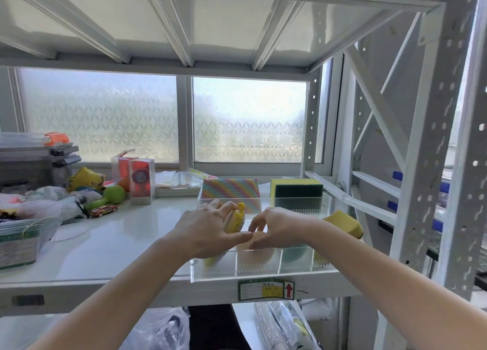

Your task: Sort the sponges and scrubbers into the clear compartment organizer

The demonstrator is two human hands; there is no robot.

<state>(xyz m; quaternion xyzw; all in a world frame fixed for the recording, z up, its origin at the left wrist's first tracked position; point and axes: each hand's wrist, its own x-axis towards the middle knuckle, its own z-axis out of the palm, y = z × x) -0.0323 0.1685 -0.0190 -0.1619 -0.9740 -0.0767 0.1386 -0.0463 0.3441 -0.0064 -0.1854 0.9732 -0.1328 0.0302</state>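
The clear compartment organizer (263,274) stands on the white shelf at centre right. My left hand (208,227) grips a yellow handled scrubber (238,216) over its front left compartment. My right hand (276,227) pinches a pale orange sponge (257,240) in the front middle compartment, its fingertips touching my left thumb. At the back stand a rainbow-striped sponge (232,191) and a yellow-and-green scouring sponge (297,191). A thick yellow sponge (345,224) leans at the organizer's right side. A dark green scrubber (295,252) lies in a front compartment, partly hidden.
Clutter fills the shelf's left: a green dumbbell toy (112,195), a toy car (104,210), clear boxed items (141,181), plastic bags and a clear bin (21,241). White rack posts (432,165) stand on the right. A frosted window lies behind.
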